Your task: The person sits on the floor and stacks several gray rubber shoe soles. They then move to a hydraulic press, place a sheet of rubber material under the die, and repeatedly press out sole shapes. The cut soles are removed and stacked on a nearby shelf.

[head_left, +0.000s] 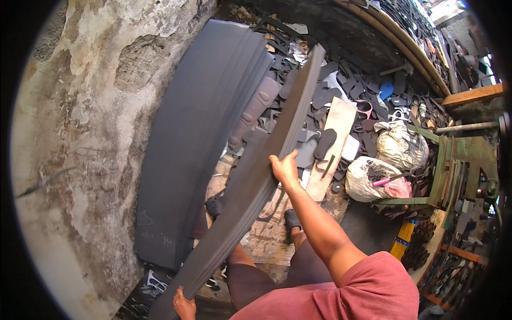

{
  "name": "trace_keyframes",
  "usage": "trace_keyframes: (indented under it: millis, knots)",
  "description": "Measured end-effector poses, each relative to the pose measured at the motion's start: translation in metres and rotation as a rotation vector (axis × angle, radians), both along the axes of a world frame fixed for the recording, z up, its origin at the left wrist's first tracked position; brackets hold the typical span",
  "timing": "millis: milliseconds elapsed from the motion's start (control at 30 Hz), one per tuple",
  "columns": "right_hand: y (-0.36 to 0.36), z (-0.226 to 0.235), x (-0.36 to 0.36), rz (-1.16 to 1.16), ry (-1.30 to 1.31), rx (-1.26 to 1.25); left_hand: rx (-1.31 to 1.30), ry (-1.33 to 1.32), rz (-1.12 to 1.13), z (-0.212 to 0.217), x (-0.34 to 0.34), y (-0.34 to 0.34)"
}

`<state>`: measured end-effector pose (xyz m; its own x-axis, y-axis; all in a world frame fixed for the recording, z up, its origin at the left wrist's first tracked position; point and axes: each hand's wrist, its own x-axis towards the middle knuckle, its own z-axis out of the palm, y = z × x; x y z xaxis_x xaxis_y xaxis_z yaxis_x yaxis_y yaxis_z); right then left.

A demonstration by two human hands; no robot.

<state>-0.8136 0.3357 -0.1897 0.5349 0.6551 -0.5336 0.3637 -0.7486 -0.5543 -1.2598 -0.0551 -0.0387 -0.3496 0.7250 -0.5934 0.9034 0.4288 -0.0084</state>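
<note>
I hold a long dark grey rubber sheet stack on edge. Its long axis runs from my left hand, gripping the near bottom end, up past my right hand, whose fingers clasp the middle edge.

Leaning sheets block left, scrap pile crowds right

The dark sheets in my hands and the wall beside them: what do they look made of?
Dark sheets: likely foam rubber, matte charcoal; thin layered edges that bow along their length. The right hand grips the top edge, the left hand the bottom end.
Wall: plaster or cement, rough and pale, with flaked patches.
</note>
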Motion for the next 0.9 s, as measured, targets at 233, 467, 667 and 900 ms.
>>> trace_keyframes:
  millis: [233,467,667,900]
  knots:
    - [-0.032,-0.044,0.164,-0.107,-0.034,0.117,0.152,-0.035,-0.099,-0.03,0.112,-0.034]
    - [-0.03,-0.03,0.283,-0.263,0.386,0.494,0.341,0.007,-0.127,-0.064,0.223,-0.027]
    - [-0.026,-0.014,0.325,-0.163,0.167,0.514,0.387,-0.153,-0.137,-0.067,0.244,0.0]
    - [0.002,-0.022,0.342,-0.18,-0.169,0.483,0.36,-0.209,-0.14,-0.082,0.26,0.013]
